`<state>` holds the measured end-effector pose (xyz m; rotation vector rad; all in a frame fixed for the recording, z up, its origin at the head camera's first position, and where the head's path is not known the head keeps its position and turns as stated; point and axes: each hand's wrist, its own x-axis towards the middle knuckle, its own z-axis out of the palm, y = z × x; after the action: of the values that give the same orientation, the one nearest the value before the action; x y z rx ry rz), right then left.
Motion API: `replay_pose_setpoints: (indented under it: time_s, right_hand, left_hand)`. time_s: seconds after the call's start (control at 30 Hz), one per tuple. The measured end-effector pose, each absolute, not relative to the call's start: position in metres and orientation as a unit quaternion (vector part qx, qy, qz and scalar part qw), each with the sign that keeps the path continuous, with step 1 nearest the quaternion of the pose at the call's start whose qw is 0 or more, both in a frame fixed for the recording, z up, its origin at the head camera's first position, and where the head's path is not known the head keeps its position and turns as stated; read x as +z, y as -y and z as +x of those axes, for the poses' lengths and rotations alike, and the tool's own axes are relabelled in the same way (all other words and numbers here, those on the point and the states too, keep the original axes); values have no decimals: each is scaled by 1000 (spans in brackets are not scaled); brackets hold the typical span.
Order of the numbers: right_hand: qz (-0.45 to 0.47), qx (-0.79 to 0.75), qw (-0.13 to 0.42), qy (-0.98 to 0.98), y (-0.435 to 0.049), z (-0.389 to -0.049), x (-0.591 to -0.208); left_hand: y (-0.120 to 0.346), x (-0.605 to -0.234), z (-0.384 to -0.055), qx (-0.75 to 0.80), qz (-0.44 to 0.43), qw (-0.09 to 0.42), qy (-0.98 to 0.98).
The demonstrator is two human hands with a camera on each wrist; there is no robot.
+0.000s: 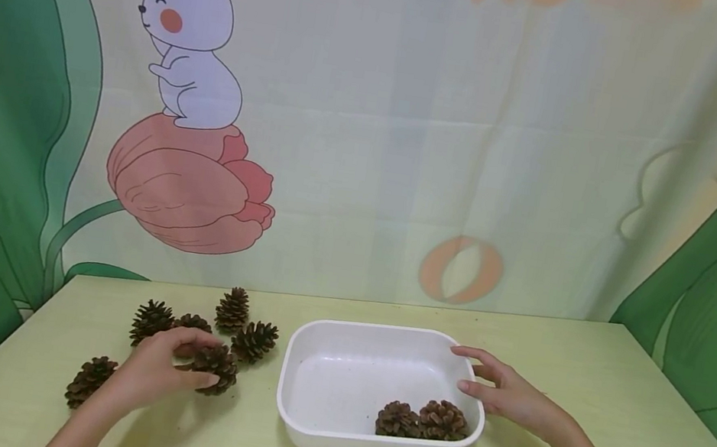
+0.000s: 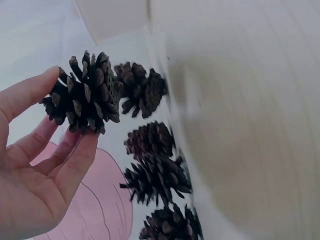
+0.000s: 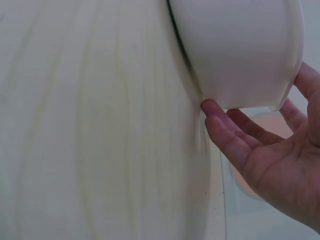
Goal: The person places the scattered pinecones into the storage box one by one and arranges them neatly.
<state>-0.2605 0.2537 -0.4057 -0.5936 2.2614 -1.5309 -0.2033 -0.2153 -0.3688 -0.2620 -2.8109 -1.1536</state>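
My left hand (image 1: 159,367) pinches a pinecone (image 1: 213,368) near the table's (image 1: 587,366) left edge — right hand (image 1: 507,394), fingers relaxed, touches the tub's (image 1: 313,340) right rim; no readable writing.

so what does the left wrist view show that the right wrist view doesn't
Only the left wrist view shows the left hand pinching a brown scaly pine cone, with more loose brown pine cones beyond it. Only the right wrist view shows the right hand with its fingers against the outer wall of the white plastic tub. Both show the pale yellow-green tabletop.
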Motion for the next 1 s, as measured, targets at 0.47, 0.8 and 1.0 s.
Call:
replay_pose_setpoints:
  time_s: [0.47, 0.8, 1.0]
  right_hand:
    - [-202, -535, 172, -802, -254, -260, -406]
    - [-203, -538, 172, -800, -253, -259, -405]
    - [-203, -537, 171, -801, -253, -260, -406]
  left_hand:
    - [184, -357, -189, -447, -95, 68, 887]
    - [158, -354, -187, -492, -121, 67, 860]
    - [143, -355, -189, -499, -155, 77, 849]
